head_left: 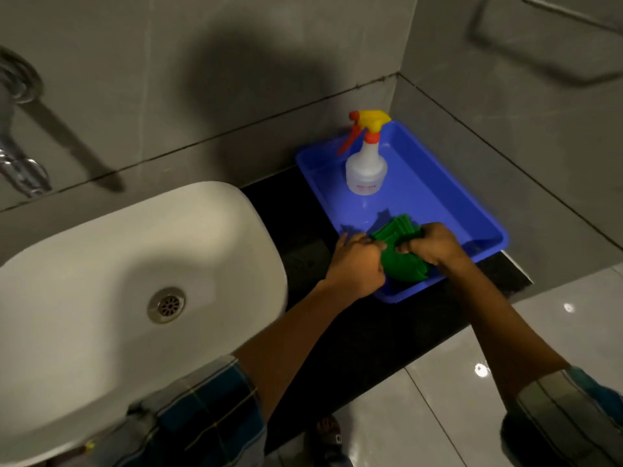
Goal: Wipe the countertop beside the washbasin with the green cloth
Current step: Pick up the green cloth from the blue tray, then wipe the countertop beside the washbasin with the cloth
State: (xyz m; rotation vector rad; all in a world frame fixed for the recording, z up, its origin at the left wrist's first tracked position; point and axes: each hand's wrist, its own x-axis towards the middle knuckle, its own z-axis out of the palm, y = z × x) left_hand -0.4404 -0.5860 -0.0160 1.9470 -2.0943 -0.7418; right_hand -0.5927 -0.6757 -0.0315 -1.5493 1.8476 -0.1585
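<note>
The green cloth (397, 261) is bunched up over the near end of a blue tray (438, 203). My left hand (357, 264) grips its left side and my right hand (435, 246) grips its right side, so part of the cloth is hidden under my fingers. The black countertop (303, 237) runs between the tray and the white washbasin (135, 281), which fills the left of the view.
A white spray bottle (365, 163) with a yellow and red trigger stands at the far end of the tray. A chrome tap (20, 163) juts from the grey tiled wall at the left. Glossy floor tiles (505, 332) lie beyond the counter's near edge.
</note>
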